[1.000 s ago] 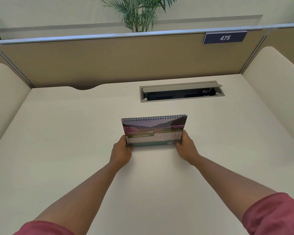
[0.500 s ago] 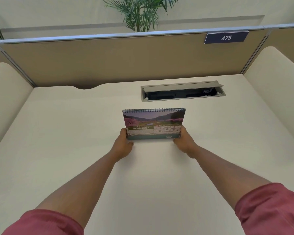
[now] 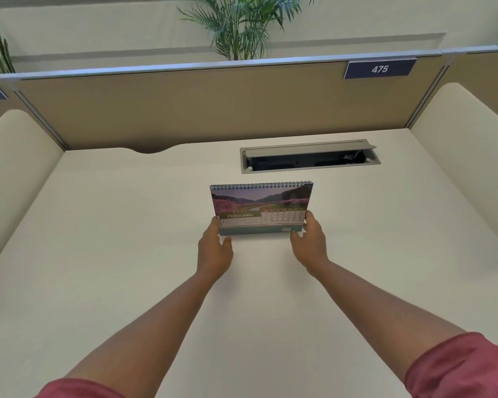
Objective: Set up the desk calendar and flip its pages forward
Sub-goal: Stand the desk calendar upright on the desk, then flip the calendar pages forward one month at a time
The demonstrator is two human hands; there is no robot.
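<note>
Compared with half a second earlier, both hands have loosened: the left hand point(image 3: 215, 248) now lies with fingers spread open, only its fingertips at the lower left edge of the spiral-bound desk calendar point(image 3: 261, 208), and the right hand point(image 3: 309, 243) is likewise open, fingertips touching the lower right edge. The calendar has stayed upright at the centre of the cream-white desk point(image 3: 127, 254), its base on the surface. Behind it, well apart, a grey cable tray with a raised lid point(image 3: 309, 156) sits in the desk; a tan partition panel point(image 3: 213, 110) carries a blue plate reading 475 point(image 3: 379, 69). Nothing obstructs the calendar. Its front page shows a pink-flowered valley above FEBRUARY and a date grid
</note>
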